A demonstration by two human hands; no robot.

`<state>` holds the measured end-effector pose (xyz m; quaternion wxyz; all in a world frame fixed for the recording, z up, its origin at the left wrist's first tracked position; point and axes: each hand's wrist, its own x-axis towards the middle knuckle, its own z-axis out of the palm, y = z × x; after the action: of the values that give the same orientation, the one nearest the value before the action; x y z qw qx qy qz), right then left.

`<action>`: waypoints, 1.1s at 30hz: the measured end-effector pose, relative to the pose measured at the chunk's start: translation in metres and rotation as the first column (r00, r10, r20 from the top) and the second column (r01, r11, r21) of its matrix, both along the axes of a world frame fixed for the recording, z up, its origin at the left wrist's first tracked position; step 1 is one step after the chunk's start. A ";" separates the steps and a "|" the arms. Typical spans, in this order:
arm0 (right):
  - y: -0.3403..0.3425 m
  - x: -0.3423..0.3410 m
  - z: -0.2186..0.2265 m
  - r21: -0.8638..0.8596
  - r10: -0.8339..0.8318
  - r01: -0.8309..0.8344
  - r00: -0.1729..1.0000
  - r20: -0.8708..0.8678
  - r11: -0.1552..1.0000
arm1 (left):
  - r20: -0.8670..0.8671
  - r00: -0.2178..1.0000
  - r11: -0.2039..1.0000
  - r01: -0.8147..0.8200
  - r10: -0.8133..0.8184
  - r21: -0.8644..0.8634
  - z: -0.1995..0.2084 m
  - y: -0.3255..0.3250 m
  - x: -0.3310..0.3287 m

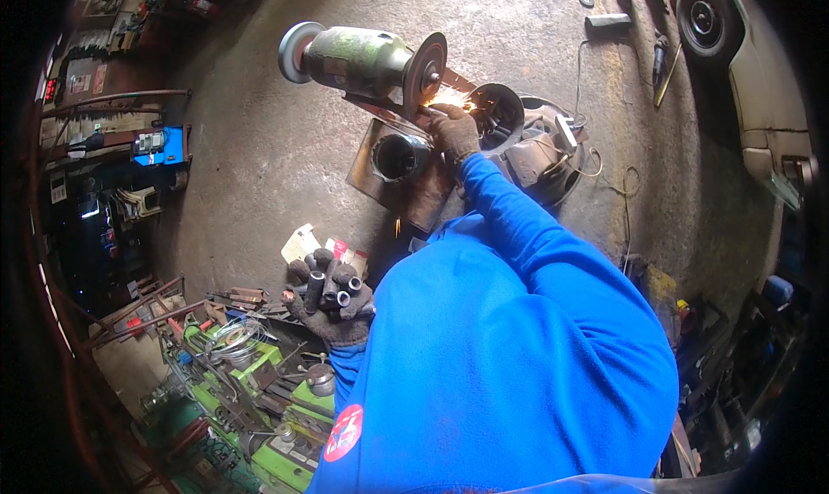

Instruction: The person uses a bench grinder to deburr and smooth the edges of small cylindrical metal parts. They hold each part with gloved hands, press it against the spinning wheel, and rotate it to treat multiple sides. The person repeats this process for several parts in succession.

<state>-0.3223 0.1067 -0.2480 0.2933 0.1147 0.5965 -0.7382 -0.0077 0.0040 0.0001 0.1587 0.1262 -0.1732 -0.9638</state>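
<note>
Bare concrete floor carrying a dark block, a small disc and a vehicle's wheel

The bench grinder stands left of the container, the car far right.

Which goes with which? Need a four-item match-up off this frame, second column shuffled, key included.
1. Left hand
2. Right hand
3. Bench grinder
4. Vehicle wheel

A. Upper right of the picture
B. Gloved, holding several short tubes
C. Mostly green body
D. Gloved, beside the sparks

Pairs: 1-B, 2-D, 3-C, 4-A
</note>
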 end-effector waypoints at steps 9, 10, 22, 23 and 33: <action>-0.004 -0.005 -0.028 -0.053 -0.101 0.100 0.994 -0.031 0.994 | 0.027 0.998 0.999 -0.048 0.047 0.002 0.007 0.008 -0.013; -0.004 -0.003 -0.022 -0.035 -0.087 0.085 0.995 -0.055 0.996 | 0.024 1.000 1.000 -0.008 0.008 -0.001 0.004 0.002 -0.009; 0.042 0.006 0.040 -0.459 -0.001 -0.056 0.992 -0.124 0.887 | -0.061 0.997 0.999 -0.044 0.043 -0.015 0.008 0.015 -0.028; 0.049 0.009 0.044 -0.310 -0.021 -0.120 0.908 -0.418 0.943 | -0.080 0.996 0.999 -0.039 0.040 0.010 0.006 0.014 -0.028; 0.094 0.033 0.149 -0.225 -0.056 -0.073 0.853 -0.518 0.972 | -0.026 0.996 0.986 -0.085 0.089 0.141 -0.005 0.008 -0.011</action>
<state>-0.2898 0.2005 -0.0989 0.1357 -0.1280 0.5617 -0.8061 -0.0189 0.0124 -0.0046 0.1942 0.1288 -0.0968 -0.9676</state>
